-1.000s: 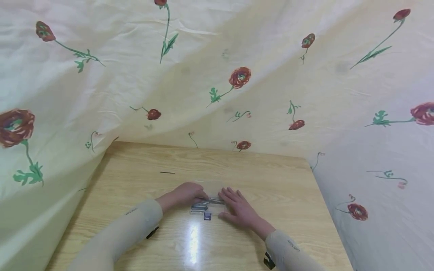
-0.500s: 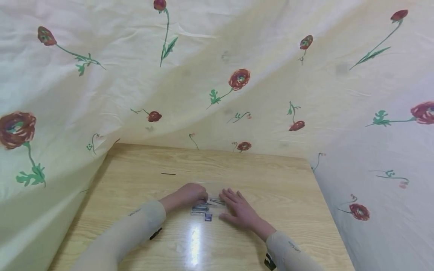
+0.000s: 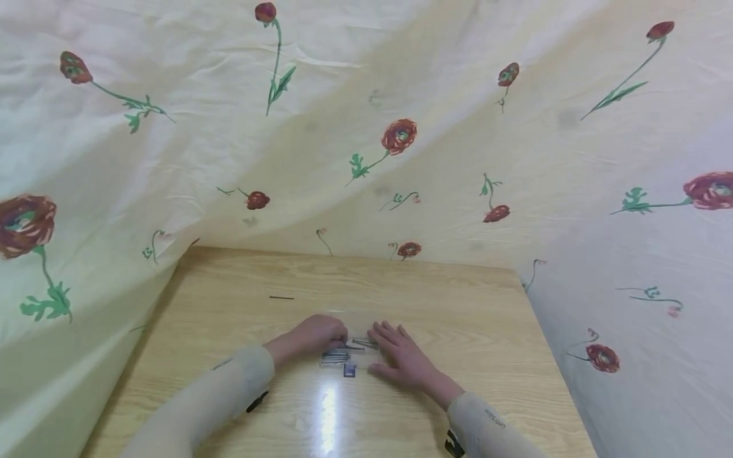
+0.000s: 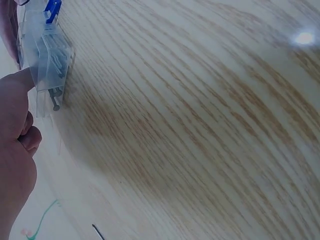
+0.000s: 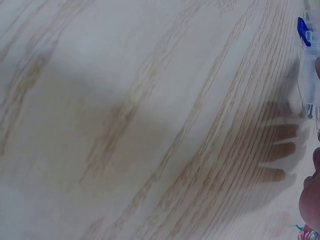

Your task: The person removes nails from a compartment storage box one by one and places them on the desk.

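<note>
A clear plastic box (image 4: pixel 42 65) with a blue latch (image 3: pixel 349 370) lies on the table, and several metal nails (image 3: pixel 335 359) are inside it. My left hand (image 3: pixel 318 333) reaches over the box's left side with curled fingers and appears to pinch a nail (image 3: pixel 356 348); its fingertips are partly hidden. Spread fairly straight, the fingers of my right hand (image 3: pixel 405 359) rest at the box's right edge, near a few more nails (image 3: pixel 365 343). Both wrist views show only part of each hand at the frame's edge.
One dark nail (image 3: pixel 282 298) lies alone on the wooden table (image 3: pixel 458 305), behind and left of the box. A flowered cloth (image 3: pixel 321 146) hangs around the table's back and sides. Light reflects off the tabletop in front of the box.
My left hand has shifted slightly within the box, and a nail by its fingertips now lies a little lower in view. The right hand stays in place. The head view tilts slightly.
</note>
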Motion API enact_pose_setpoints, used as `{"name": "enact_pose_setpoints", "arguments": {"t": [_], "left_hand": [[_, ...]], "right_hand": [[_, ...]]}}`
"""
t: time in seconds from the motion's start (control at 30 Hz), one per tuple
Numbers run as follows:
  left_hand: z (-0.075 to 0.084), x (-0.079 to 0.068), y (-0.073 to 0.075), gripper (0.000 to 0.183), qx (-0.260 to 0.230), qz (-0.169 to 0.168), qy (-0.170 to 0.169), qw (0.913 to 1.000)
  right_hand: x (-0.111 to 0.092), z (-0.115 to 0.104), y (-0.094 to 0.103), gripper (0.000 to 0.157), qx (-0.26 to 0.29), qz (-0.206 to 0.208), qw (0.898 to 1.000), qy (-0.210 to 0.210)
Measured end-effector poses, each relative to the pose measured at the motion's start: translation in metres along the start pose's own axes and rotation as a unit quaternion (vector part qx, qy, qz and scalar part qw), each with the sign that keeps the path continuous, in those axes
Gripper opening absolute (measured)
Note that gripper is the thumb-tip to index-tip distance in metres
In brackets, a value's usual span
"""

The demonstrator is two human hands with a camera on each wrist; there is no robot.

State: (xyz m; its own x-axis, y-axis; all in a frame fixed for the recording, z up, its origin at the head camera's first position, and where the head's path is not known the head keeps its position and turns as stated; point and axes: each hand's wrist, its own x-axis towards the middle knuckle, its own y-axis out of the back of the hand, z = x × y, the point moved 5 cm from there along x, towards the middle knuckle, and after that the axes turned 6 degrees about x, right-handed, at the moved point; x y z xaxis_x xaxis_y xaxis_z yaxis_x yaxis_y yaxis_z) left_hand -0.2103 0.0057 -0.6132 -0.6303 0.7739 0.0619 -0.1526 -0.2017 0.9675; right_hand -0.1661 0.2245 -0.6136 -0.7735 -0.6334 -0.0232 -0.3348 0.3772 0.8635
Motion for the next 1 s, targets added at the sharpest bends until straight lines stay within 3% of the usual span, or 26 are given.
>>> {"name": "enact_pose_setpoints", "arguments": {"t": [0.2,0.43,0.77,1.0], "left_hand": [[-0.004,-0.007,0.006,0.006,-0.066,0.020,0.046,0.9966],[-0.019,-0.018,0.030,0.006,-0.136,0.045,0.126,0.9816],[-0.070,-0.052,0.067,0.006,-0.092,0.111,0.127,0.9813],[-0.097,-0.084,0.072,0.006,-0.080,0.111,0.173,0.9753]], "right_hand": [[0.000,0.003,-0.003,0.080,-0.010,-0.001,1.000,-0.006],[0.001,0.004,-0.004,0.081,-0.018,-0.001,1.000,-0.008],[0.001,0.003,0.000,0.081,-0.007,0.003,1.000,-0.003],[0.002,0.005,0.000,0.081,-0.006,0.004,1.000,0.001]]}}
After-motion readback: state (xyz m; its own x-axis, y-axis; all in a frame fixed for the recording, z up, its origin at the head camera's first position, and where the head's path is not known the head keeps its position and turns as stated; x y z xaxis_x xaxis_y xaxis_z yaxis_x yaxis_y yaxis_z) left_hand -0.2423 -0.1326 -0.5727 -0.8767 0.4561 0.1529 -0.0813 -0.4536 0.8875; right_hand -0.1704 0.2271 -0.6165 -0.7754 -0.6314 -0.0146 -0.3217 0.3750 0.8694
